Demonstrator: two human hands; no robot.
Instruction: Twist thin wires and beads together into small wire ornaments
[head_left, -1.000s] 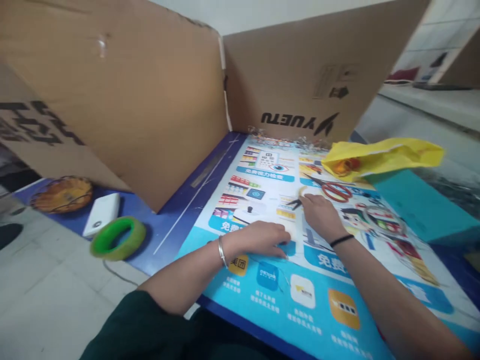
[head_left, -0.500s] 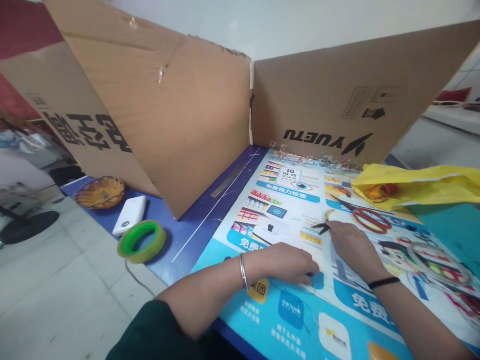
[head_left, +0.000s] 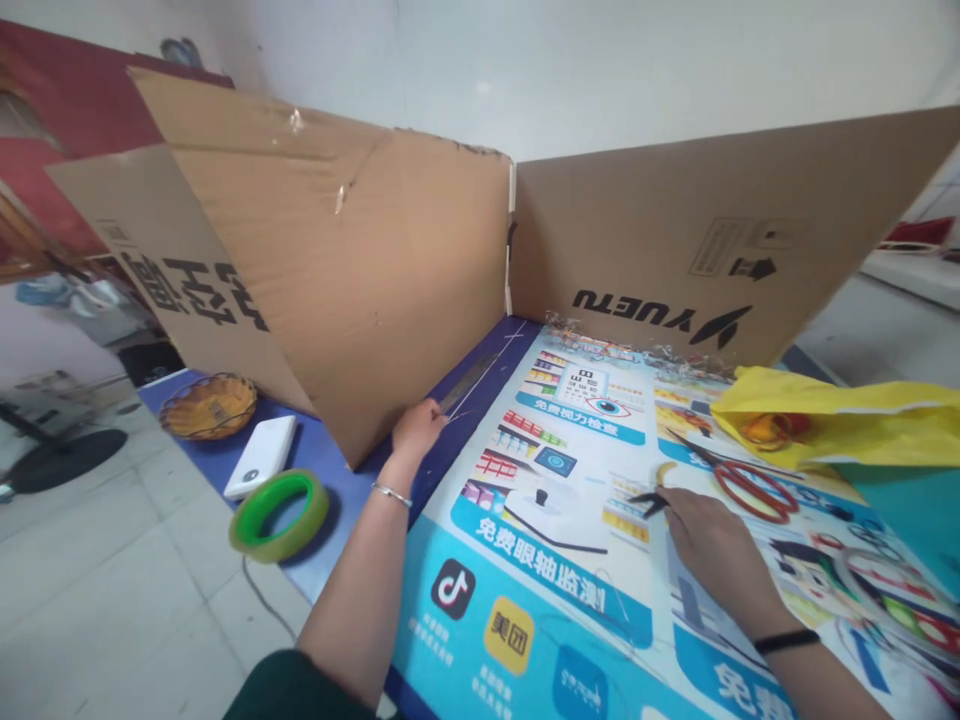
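My left hand (head_left: 418, 432) reaches to the near end of a flat metal ruler (head_left: 471, 382) lying on the blue tabletop. Its fingers are drawn together; a thin light line shows at the fingertips, but I cannot make out what they hold. Over the printed poster (head_left: 559, 555), my right hand (head_left: 712, 545) is closed around a small black tool (head_left: 646, 503) with two pointed prongs spread apart. A curved yellow piece (head_left: 664, 473) sits just above that hand. Orange-handled scissors (head_left: 754, 490) lie beyond it, partly spread.
Tall cardboard panels (head_left: 375, 270) stand along the back and left. A roll of tape (head_left: 279, 515), a white power bank (head_left: 261, 457) and a wicker basket (head_left: 208, 405) are at the left edge. Yellow cloth-like material (head_left: 862, 420) lies at right; tangled shreds (head_left: 660, 352) line the back.
My left hand has moved from the poster beside my right hand leftward and away from me to the ruler. My right hand still holds the black tool. The view has tilted slightly up.
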